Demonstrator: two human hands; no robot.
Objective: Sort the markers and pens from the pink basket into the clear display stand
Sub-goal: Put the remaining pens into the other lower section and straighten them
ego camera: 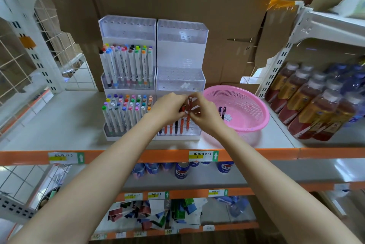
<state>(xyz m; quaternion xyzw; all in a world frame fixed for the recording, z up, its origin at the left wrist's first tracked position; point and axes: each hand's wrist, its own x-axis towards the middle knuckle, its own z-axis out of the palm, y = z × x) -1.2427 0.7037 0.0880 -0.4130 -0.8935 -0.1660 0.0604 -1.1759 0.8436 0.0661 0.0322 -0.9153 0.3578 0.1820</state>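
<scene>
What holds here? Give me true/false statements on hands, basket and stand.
1. The left hand and right hand both grip red pens in front of the display stand. True.
2. The pink basket is empty. False: dark pens lie in it.
3. The basket sits left of the stand. False: it sits to the stand's right.
4. Coloured markers stand in the stand's left half. True.
5. The stand's top tiers are packed with pens. False: no pens show there.
</scene>
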